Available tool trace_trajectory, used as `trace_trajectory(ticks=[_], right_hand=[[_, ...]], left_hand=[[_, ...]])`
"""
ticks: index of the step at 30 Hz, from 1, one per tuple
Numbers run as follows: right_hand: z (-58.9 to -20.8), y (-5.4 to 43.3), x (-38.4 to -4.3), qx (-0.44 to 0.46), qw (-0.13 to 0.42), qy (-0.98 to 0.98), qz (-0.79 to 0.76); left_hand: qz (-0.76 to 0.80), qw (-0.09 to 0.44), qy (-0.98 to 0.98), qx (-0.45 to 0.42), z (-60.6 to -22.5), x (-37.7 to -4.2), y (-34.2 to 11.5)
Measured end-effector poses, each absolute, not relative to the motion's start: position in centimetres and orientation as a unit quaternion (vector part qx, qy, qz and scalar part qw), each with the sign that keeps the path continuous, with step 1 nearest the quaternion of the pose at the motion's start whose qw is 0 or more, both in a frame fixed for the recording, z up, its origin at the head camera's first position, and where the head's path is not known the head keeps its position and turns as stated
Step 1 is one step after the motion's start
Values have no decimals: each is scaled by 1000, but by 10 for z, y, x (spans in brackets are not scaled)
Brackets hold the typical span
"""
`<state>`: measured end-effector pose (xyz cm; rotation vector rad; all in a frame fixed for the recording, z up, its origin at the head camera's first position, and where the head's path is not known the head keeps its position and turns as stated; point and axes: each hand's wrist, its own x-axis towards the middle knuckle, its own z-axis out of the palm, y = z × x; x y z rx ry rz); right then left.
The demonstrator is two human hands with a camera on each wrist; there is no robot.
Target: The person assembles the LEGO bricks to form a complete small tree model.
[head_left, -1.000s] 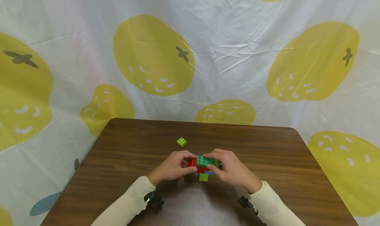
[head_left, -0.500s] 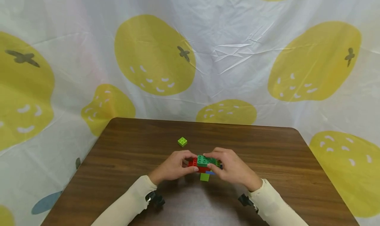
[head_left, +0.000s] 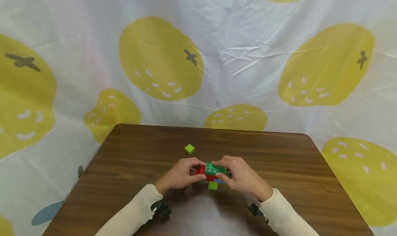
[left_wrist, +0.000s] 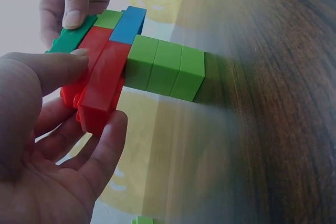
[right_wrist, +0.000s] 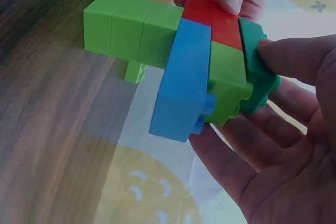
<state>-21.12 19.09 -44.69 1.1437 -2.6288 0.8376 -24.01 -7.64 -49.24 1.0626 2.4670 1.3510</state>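
Note:
Both hands hold a building brick structure at the table's middle, in front of me. My left hand (head_left: 180, 174) grips its left end, thumb and fingers on two layers of red bricks (left_wrist: 102, 77). From the other side my right hand (head_left: 242, 177) pinches the dark green brick (head_left: 211, 168) on top, thumb on its near side. Beneath that brick come red and lime green ones, then a blue brick (right_wrist: 181, 82) beside the lower red one. A column of three lime green bricks (left_wrist: 167, 66) supports the structure from below.
One loose lime green brick (head_left: 189, 148) lies on the brown wooden table (head_left: 139, 143), beyond the hands and slightly left. Behind the table hangs a white cloth (head_left: 242, 63) printed with yellow fruit. Each wrist wears a black camera mount (head_left: 161, 208).

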Motion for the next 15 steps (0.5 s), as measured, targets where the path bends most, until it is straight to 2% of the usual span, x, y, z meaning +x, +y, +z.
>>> trace_trajectory(ticks=[9, 15], right_hand=[[-455, 195, -217, 362, 23, -860, 359], [-458, 194, -216, 346, 33, -864, 363]], left_hand=[[448, 61, 821, 349, -494, -238, -76], [445, 58, 823, 349, -496, -239, -75]])
